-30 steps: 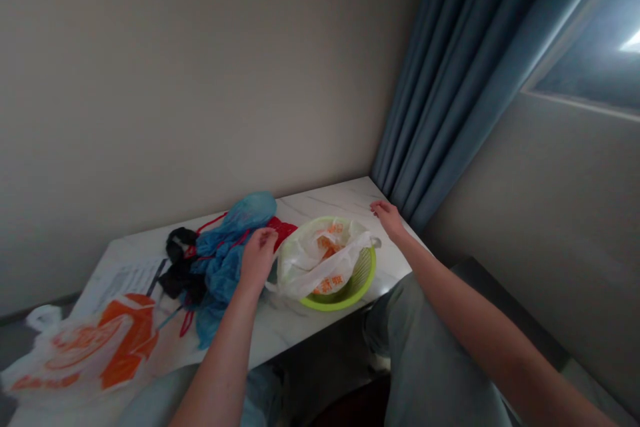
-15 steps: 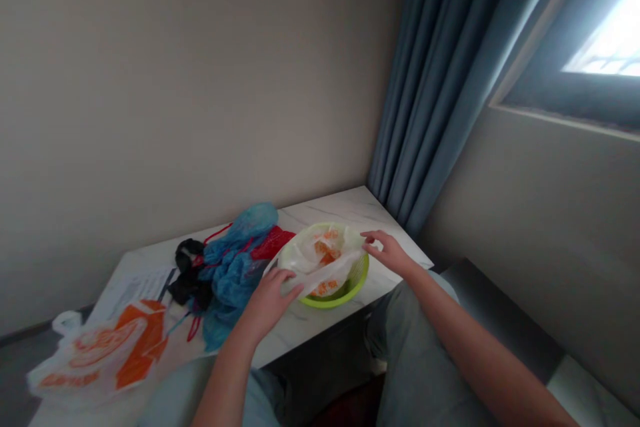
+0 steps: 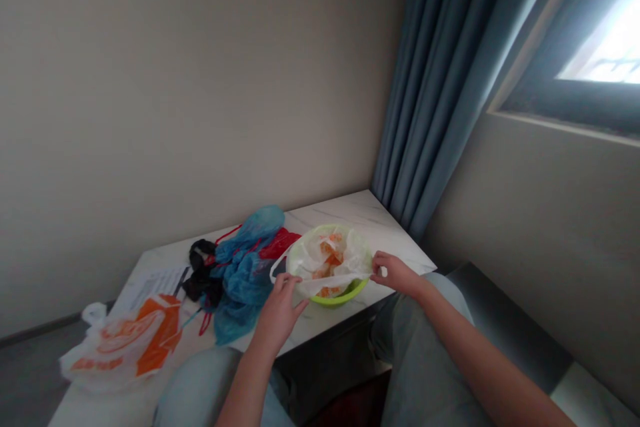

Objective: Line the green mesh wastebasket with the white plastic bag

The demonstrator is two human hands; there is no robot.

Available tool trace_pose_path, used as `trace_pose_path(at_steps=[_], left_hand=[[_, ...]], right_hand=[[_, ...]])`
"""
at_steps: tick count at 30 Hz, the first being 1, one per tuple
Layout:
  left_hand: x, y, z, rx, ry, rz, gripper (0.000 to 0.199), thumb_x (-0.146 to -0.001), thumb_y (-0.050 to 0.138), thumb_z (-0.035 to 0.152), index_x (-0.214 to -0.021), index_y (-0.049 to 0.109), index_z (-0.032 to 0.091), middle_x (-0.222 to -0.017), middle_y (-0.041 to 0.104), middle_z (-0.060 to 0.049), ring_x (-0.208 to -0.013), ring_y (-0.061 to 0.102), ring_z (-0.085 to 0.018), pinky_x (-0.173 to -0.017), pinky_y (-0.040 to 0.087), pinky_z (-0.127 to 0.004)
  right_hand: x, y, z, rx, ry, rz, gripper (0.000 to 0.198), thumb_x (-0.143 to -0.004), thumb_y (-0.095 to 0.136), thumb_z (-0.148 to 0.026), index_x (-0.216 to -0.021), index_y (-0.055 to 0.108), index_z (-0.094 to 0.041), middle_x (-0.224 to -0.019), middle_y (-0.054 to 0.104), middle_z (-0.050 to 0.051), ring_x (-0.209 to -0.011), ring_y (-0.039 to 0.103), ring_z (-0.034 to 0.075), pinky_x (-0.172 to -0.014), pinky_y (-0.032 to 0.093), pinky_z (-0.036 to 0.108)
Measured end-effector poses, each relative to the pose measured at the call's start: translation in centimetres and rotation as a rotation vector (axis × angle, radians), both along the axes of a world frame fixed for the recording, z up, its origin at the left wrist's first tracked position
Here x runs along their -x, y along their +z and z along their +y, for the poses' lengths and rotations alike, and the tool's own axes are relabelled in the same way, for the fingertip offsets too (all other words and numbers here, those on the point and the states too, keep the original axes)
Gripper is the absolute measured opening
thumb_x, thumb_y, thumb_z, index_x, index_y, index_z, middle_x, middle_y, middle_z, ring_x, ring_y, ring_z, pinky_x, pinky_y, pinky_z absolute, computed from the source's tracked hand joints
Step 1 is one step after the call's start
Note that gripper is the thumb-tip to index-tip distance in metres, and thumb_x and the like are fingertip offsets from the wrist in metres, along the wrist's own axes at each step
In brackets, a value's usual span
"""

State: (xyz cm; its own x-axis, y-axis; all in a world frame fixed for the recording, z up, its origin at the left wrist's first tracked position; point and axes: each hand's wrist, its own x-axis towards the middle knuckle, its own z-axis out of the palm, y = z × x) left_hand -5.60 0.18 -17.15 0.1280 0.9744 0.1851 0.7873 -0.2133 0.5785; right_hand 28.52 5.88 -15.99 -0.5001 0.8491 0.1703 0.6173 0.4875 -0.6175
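A white plastic bag with orange print [image 3: 327, 260] lies spread inside a lime-green basket [image 3: 345, 295] on the table. My left hand [image 3: 280, 312] has its fingers closed on the bag's near-left edge, with the thumb tip standing out toward the basket. At the right rim, my right hand [image 3: 396, 273] pinches the opposite end of that edge between thumb and fingers. The bag's edge runs stretched between both hands across the near side of the basket. One loop handle of the bag hangs out at the left.
Left of the basket lies a heap of blue plastic bags [image 3: 247, 280], with a red bag [image 3: 280, 243] and a black bag [image 3: 203, 280]. Another white-and-orange bag [image 3: 125, 347] rests at the table's left end, beside a printed sheet [image 3: 153, 288]. A blue curtain [image 3: 445, 87] hangs behind.
The bag's near edge has been drawn lower, toward the basket's front rim. My right hand has moved down, and the view has shifted slightly.
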Motion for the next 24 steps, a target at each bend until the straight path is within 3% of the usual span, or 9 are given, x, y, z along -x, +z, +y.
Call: trace_pose_path(at_steps=[5, 9, 13, 18, 22, 24], left_hand=[[-0.1, 0.0, 0.5, 0.081, 0.014, 0.051, 0.024, -0.078, 0.068, 0.019, -0.099, 0.058, 0.021, -0.100, 0.059, -0.004, -0.090, 0.064, -0.020, -0.081, 0.048, -0.030], [-0.1, 0.0, 0.6, 0.224, 0.013, 0.068, 0.011, -0.081, 0.063, 0.014, -0.085, 0.055, 0.021, -0.073, 0.061, 0.002, -0.070, 0.060, -0.015, -0.065, 0.037, -0.024], [-0.9, 0.0, 0.6, 0.220, 0.022, 0.102, 0.012, -0.086, 0.056, 0.016, -0.075, 0.054, 0.021, -0.071, 0.063, 0.000, -0.067, 0.059, -0.015, -0.062, 0.033, -0.025], [-1.3, -0.2, 0.8, 0.083, 0.097, 0.123, 0.008, -0.086, 0.051, 0.015, -0.089, 0.055, 0.020, -0.080, 0.060, -0.002, -0.074, 0.060, -0.018, -0.070, 0.042, -0.028], [-0.8, -0.6, 1.1, -0.105, 0.064, 0.094, 0.041, -0.081, 0.055, 0.014, -0.121, 0.055, 0.019, -0.112, 0.056, -0.010, -0.106, 0.058, -0.025, -0.097, 0.046, -0.039], [-0.5, -0.8, 1.2, -0.136, 0.010, 0.093, 0.040, -0.083, 0.055, 0.017, -0.122, 0.057, 0.020, -0.118, 0.053, -0.010, -0.114, 0.055, -0.026, -0.104, 0.044, -0.043]], right_hand=[[1.3, -1.1, -0.9, 0.061, -0.106, -0.226, 0.005, -0.079, 0.070, -0.019, -0.074, 0.068, -0.017, -0.080, 0.068, 0.003, -0.075, 0.061, 0.016, -0.071, 0.042, 0.025], [2.6, -1.4, -1.7, 0.060, -0.146, -0.423, 0.010, -0.083, 0.065, -0.023, -0.080, 0.072, -0.016, -0.088, 0.073, 0.009, -0.083, 0.066, 0.019, -0.075, 0.044, 0.026], [3.9, -1.6, -2.6, 0.119, -0.179, -0.595, 0.019, -0.088, 0.058, -0.023, -0.087, 0.076, -0.015, -0.095, 0.075, 0.014, -0.088, 0.070, 0.023, -0.076, 0.046, 0.027], [5.1, -1.8, -3.0, 0.134, -0.199, -0.627, 0.024, -0.091, 0.054, -0.026, -0.091, 0.076, -0.015, -0.099, 0.075, 0.015, -0.090, 0.070, 0.024, -0.079, 0.047, 0.029], [5.0, -1.8, -2.8, 0.131, -0.244, -0.582, 0.021, -0.089, 0.055, -0.023, -0.088, 0.074, -0.016, -0.097, 0.073, 0.014, -0.092, 0.068, 0.024, -0.080, 0.047, 0.029], [4.3, -2.0, -2.7, 0.113, -0.267, -0.533, 0.016, -0.087, 0.056, -0.022, -0.086, 0.072, -0.016, -0.099, 0.070, 0.012, -0.097, 0.064, 0.023, -0.082, 0.047, 0.030]])
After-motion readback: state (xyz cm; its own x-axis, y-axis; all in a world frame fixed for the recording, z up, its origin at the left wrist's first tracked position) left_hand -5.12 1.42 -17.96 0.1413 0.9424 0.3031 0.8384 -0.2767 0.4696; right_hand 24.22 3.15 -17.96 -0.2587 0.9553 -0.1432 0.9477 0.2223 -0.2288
